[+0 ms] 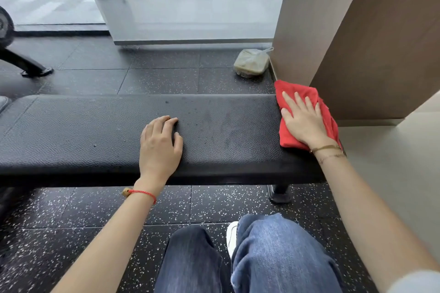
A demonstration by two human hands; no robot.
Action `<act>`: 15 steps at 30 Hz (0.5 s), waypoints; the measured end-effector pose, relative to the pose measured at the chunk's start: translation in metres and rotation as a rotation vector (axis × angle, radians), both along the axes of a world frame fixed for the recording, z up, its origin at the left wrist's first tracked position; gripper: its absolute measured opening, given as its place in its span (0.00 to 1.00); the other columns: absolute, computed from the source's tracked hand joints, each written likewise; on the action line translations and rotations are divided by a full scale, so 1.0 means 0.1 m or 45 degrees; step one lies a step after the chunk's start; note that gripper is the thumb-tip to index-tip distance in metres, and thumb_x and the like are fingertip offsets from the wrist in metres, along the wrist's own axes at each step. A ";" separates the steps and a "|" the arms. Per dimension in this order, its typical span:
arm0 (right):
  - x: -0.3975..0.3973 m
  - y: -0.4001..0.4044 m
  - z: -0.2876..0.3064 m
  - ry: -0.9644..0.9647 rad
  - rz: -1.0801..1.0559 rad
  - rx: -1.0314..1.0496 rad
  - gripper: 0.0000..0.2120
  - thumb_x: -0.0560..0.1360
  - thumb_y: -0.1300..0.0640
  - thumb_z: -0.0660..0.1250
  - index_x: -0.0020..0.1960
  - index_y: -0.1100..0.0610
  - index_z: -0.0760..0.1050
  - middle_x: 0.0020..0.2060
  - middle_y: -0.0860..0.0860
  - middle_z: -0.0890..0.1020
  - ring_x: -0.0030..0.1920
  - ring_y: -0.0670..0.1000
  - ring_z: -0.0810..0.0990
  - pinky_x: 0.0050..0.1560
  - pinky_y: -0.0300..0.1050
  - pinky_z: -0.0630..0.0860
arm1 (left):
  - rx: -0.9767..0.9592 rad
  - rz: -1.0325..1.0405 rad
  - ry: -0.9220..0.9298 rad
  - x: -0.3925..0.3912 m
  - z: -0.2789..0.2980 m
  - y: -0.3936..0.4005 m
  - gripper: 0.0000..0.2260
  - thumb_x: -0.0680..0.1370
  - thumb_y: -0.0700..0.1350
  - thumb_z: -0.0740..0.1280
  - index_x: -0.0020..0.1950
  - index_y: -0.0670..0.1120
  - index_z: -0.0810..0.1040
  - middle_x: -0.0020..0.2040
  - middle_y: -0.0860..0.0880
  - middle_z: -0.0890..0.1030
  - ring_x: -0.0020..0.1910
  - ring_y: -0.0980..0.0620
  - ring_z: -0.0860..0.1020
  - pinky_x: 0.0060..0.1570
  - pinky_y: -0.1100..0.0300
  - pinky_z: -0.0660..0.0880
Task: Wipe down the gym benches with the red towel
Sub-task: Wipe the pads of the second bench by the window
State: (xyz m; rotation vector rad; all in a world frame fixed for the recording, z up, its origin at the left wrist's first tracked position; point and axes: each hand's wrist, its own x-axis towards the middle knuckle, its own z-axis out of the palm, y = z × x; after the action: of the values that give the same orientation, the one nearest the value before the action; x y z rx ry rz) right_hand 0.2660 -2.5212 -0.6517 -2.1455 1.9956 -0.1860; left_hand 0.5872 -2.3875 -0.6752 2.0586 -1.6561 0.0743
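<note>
- Bench pad of black pebbled vinyl (107, 131) runs across the view as the tabletop, over speckled black rubber floor tiles (71, 216).
- Red cloth towel (289, 137) lies bunched on the tabletop's right end, partly hanging over the edge.
- Right hand (303, 121) presses flat on the towel, fingers (288, 100) straight and spread, grasping nothing.
- Left hand (160, 143) rests on the bare pad near its middle, well apart from the towel, fingers (166, 120) loosely bent, holding nothing.
- Clear plastic bag with a greenish lump inside (251, 63) sits on the floor beyond, beside a brown wood-look panel (357, 31).
</note>
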 end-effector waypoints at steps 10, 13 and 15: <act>-0.05 0.22 -0.06 0.036 0.149 -0.051 0.25 0.81 0.43 0.48 0.77 0.38 0.48 0.79 0.48 0.51 0.79 0.55 0.48 0.77 0.54 0.40 | -0.018 -0.004 0.001 0.01 -0.02 0.00 0.17 0.79 0.44 0.63 0.67 0.43 0.74 0.67 0.44 0.74 0.69 0.43 0.69 0.71 0.47 0.63; 0.11 -0.16 0.00 0.051 0.059 -0.008 0.25 0.82 0.44 0.48 0.78 0.40 0.49 0.79 0.50 0.51 0.79 0.58 0.47 0.77 0.57 0.40 | -0.011 -0.007 0.004 0.00 -0.01 0.00 0.17 0.79 0.44 0.62 0.67 0.43 0.74 0.67 0.45 0.74 0.69 0.44 0.69 0.71 0.47 0.63; 0.20 -0.24 0.01 0.069 0.056 -0.009 0.25 0.82 0.44 0.48 0.78 0.41 0.49 0.79 0.51 0.51 0.78 0.59 0.48 0.77 0.58 0.40 | -0.011 -0.007 0.007 0.01 0.00 0.00 0.17 0.79 0.45 0.62 0.68 0.44 0.74 0.67 0.45 0.74 0.69 0.44 0.69 0.72 0.47 0.63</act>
State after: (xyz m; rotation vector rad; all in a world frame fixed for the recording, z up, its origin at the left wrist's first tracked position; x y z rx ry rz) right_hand 0.2857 -2.5454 -0.6509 -2.2194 1.9776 -0.1292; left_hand 0.5881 -2.3870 -0.6753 2.0460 -1.6555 0.0740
